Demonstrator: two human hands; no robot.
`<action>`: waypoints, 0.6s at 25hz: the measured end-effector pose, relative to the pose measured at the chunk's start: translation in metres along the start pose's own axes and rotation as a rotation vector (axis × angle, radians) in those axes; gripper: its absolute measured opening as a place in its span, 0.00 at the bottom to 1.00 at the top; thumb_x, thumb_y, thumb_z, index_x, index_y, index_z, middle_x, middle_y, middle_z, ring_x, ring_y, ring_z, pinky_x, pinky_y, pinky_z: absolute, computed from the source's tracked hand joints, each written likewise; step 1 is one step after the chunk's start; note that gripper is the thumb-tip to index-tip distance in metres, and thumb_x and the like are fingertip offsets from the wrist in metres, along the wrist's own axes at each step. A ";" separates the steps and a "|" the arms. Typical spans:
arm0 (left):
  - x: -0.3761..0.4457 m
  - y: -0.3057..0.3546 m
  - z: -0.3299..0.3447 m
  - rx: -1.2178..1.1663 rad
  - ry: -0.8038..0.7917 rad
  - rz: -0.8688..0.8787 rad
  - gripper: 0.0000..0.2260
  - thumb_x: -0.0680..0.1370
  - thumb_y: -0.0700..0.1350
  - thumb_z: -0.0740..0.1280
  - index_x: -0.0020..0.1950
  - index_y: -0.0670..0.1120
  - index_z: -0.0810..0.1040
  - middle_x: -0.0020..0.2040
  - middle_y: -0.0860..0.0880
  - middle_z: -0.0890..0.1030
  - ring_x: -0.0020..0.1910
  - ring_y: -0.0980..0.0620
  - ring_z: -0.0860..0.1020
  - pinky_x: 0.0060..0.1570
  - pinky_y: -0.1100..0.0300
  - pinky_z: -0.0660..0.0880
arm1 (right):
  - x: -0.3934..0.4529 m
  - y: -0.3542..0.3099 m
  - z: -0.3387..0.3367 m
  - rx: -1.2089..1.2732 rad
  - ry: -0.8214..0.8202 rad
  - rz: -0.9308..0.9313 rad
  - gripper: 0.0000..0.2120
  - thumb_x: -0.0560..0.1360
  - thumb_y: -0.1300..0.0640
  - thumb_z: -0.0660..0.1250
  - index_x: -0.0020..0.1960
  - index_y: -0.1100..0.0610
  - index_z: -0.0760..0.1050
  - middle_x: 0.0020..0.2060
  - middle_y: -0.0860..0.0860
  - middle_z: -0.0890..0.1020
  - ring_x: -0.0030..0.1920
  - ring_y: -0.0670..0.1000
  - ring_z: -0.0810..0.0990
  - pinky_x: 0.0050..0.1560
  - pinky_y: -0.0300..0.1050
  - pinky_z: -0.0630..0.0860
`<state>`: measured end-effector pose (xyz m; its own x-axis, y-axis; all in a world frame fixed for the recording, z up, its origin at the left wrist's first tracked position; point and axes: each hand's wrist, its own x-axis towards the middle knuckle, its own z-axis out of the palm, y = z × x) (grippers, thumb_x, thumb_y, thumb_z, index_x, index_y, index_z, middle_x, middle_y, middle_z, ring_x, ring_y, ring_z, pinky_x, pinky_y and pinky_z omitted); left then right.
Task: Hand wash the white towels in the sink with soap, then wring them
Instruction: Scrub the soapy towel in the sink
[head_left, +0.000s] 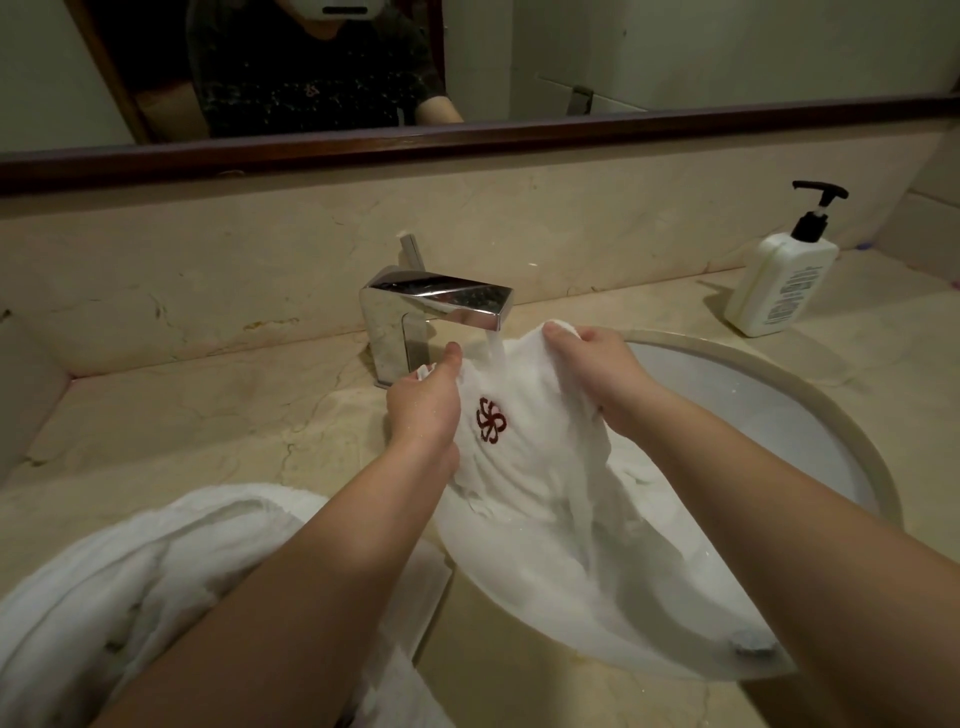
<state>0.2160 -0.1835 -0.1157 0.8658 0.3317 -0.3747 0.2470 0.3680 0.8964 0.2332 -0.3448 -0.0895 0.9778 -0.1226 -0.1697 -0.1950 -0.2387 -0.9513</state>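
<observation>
- Right now both hands hold one white towel (524, 467) up beneath the chrome faucet (415, 306), its lower part trailing down into the sink (810, 415).
- Left hand (423, 405) grips the towel's left upper edge, fingers curled round the cloth, thumb pointing up toward the spout.
- Right hand (597, 374) grips the right upper edge, fingers bunched into a fold of the fabric near the top.
- Between the two hands the cloth is stretched, and a dark red embroidered emblem (491, 421) faces up, just beside the left hand.
- Water (496, 348) runs from the spout and lands on the towel between the hands.
- Another white towel (130, 582) lies heaped on the marble counter (182, 405) to the left of the basin, partly under the left forearm.
- Standing on the counter at the far right, well apart from the hands, is a white pump soap bottle (779, 280) with a black pump head.
- Behind the faucet a dark-framed mirror (727, 52) reflects the person's torso in a dark patterned top.
</observation>
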 end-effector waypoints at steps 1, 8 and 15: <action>-0.001 0.000 0.000 0.001 -0.004 -0.005 0.09 0.76 0.53 0.75 0.48 0.49 0.81 0.49 0.47 0.87 0.51 0.42 0.84 0.59 0.42 0.79 | -0.002 0.000 0.000 0.040 -0.032 0.021 0.19 0.80 0.46 0.65 0.56 0.62 0.80 0.51 0.59 0.85 0.47 0.56 0.85 0.51 0.51 0.80; -0.027 0.005 0.005 0.177 -0.352 -0.029 0.16 0.76 0.50 0.76 0.57 0.41 0.84 0.49 0.42 0.87 0.49 0.42 0.86 0.58 0.43 0.81 | -0.008 0.003 0.005 0.286 -0.352 0.079 0.31 0.83 0.37 0.53 0.60 0.63 0.81 0.52 0.57 0.85 0.52 0.54 0.84 0.56 0.48 0.79; -0.025 0.004 0.004 0.186 -0.252 -0.016 0.12 0.73 0.46 0.76 0.53 0.42 0.84 0.44 0.43 0.87 0.46 0.42 0.87 0.55 0.42 0.82 | -0.009 0.003 0.004 0.238 -0.404 0.106 0.37 0.80 0.30 0.47 0.51 0.60 0.80 0.46 0.58 0.79 0.46 0.54 0.78 0.47 0.44 0.76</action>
<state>0.1974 -0.1939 -0.1024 0.9358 0.0930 -0.3400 0.3172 0.1982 0.9274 0.2238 -0.3410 -0.0917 0.9139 0.2615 -0.3105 -0.3185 -0.0121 -0.9478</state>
